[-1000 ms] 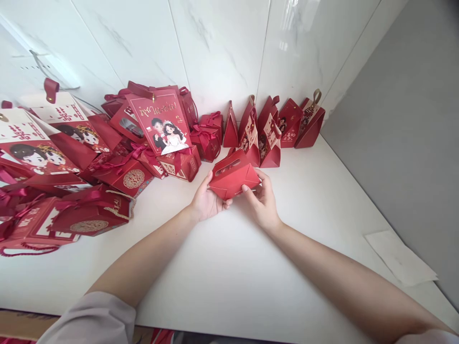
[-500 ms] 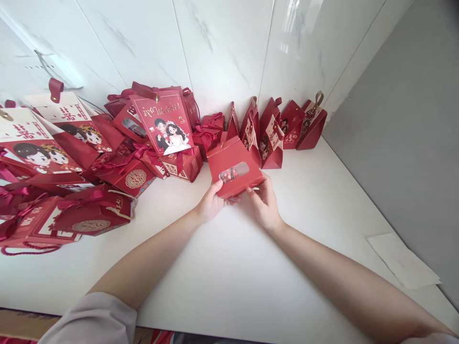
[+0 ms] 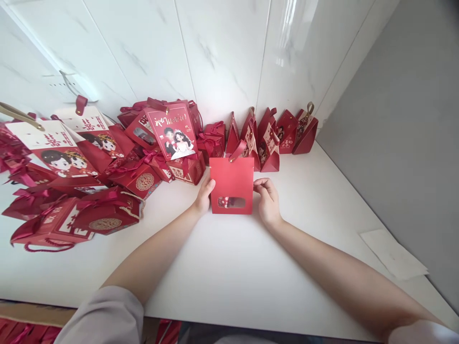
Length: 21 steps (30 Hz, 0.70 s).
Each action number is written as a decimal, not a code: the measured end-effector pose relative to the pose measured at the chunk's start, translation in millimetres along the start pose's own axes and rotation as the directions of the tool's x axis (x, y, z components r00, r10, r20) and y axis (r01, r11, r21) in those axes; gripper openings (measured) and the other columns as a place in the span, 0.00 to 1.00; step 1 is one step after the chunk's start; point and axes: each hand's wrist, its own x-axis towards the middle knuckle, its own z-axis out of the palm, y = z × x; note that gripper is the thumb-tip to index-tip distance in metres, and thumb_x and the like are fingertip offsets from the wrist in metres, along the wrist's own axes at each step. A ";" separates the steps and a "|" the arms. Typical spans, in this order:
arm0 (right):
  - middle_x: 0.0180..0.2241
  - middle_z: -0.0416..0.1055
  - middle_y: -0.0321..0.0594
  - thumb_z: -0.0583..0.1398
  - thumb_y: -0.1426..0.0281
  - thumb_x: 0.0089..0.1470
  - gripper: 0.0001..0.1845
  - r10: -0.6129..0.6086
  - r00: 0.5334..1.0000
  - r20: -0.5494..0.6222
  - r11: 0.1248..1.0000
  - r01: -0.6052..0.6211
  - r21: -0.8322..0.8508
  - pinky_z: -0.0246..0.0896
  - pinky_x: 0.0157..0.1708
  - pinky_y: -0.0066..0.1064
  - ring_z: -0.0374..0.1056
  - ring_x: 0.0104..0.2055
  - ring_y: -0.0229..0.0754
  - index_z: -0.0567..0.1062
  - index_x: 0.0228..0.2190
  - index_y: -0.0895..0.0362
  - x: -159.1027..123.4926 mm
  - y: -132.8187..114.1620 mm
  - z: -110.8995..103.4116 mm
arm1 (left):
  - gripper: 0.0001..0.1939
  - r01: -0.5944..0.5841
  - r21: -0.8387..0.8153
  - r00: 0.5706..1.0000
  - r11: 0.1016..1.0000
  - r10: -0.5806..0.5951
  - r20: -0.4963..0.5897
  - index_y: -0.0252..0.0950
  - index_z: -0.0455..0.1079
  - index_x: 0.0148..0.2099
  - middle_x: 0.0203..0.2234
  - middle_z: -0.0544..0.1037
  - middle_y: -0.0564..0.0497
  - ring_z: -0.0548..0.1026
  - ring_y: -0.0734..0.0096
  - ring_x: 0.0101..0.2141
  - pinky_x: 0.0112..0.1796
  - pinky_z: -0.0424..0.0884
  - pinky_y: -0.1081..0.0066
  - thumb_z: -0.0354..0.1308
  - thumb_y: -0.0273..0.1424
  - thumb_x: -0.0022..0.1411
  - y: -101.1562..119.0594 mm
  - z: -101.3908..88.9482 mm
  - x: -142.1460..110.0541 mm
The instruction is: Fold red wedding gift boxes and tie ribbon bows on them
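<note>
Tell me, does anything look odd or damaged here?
Some white paper lies askew near the right edge of the white table, apart from the jumbled red cardboard gift boxes at left. The red rectangular windowed box in the left hand shows no damage on its front.

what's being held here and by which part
The left hand holds the red gift box by its left edge; the right hand is at its right edge, but whether it grips cannot be told.

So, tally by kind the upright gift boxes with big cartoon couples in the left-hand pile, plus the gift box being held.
White-topped couple gift boxes: 2
Red-topped couple gift box: 1
Held windowed gift box: 1
Total: 4
</note>
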 end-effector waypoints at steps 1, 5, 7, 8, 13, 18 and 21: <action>0.37 0.69 0.37 0.55 0.61 0.60 0.08 -0.017 1.000 -0.013 1.000 0.017 0.015 0.64 0.48 0.39 0.68 0.38 0.41 0.69 0.35 0.53 -1.3 0.1 1.8 | 0.26 -0.025 0.043 1.000 0.999 0.025 -0.007 0.36 0.70 0.53 0.47 0.77 0.44 0.75 0.55 0.49 0.49 0.71 0.60 0.60 0.49 0.60 -0.8 -0.1 -1.5; 0.43 0.69 0.39 0.52 0.54 0.64 0.16 -0.087 0.996 -0.033 0.996 0.088 0.021 0.63 0.52 0.40 0.69 0.42 0.41 0.67 0.43 0.52 1.5 -7.9 7.4 | 0.25 -0.131 0.275 0.991 0.953 0.134 0.006 0.35 0.71 0.48 0.42 0.78 0.45 0.76 0.59 0.43 0.45 0.72 0.63 0.61 0.50 0.60 -3.1 -0.2 -7.4; 0.45 0.70 0.40 0.50 0.53 0.66 0.17 -0.166 0.986 -0.028 0.986 0.167 0.011 0.65 0.51 0.40 0.70 0.41 0.41 0.66 0.45 0.51 9.9 -23.7 6.7 | 0.24 -0.173 0.361 0.984 0.916 0.177 0.022 0.35 0.72 0.46 0.39 0.78 0.46 0.75 0.60 0.40 0.43 0.71 0.64 0.61 0.50 0.60 -2.5 1.1 -10.1; 0.46 0.69 0.41 0.50 0.53 0.66 0.17 -0.225 0.974 -0.009 0.974 0.225 0.005 0.66 0.49 0.40 0.70 0.40 0.41 0.65 0.46 0.51 15.3 -35.9 5.3 | 0.23 -0.183 0.389 0.982 0.903 0.187 0.028 0.35 0.72 0.45 0.38 0.78 0.46 0.75 0.60 0.40 0.42 0.71 0.65 0.61 0.50 0.59 -1.7 2.1 -11.2; 0.51 0.70 0.42 0.56 0.57 0.65 0.18 -0.434 0.762 0.480 0.812 0.562 -0.158 0.70 0.46 0.39 0.70 0.49 0.46 0.70 0.53 0.48 39.0 -122.1 -7.5 | 0.22 -0.172 0.426 0.984 0.888 0.175 0.032 0.34 0.73 0.43 0.36 0.78 0.46 0.75 0.61 0.37 0.40 0.70 0.66 0.63 0.48 0.58 4.8 8.5 -15.8; 0.50 0.73 0.41 0.55 0.65 0.65 0.15 -0.257 0.546 0.797 0.587 0.743 -0.320 0.69 0.49 0.44 0.71 0.51 0.49 0.76 0.49 0.48 44.8 -167.7 -19.7 | 0.22 -0.167 0.438 0.985 0.883 0.168 0.038 0.35 0.72 0.44 0.36 0.78 0.46 0.75 0.60 0.37 0.39 0.69 0.66 0.64 0.48 0.57 10.3 11.3 -18.9; 0.42 0.77 0.41 0.56 0.68 0.63 0.12 -0.196 0.595 0.779 0.525 0.735 -0.430 0.70 0.40 0.41 0.74 0.40 0.48 0.79 0.44 0.50 46.4 -169.4 -27.7 | 0.21 -0.186 0.488 0.982 0.853 0.177 0.064 0.35 0.73 0.43 0.35 0.78 0.46 0.75 0.60 0.36 0.39 0.68 0.66 0.64 0.47 0.57 12.5 10.8 -19.5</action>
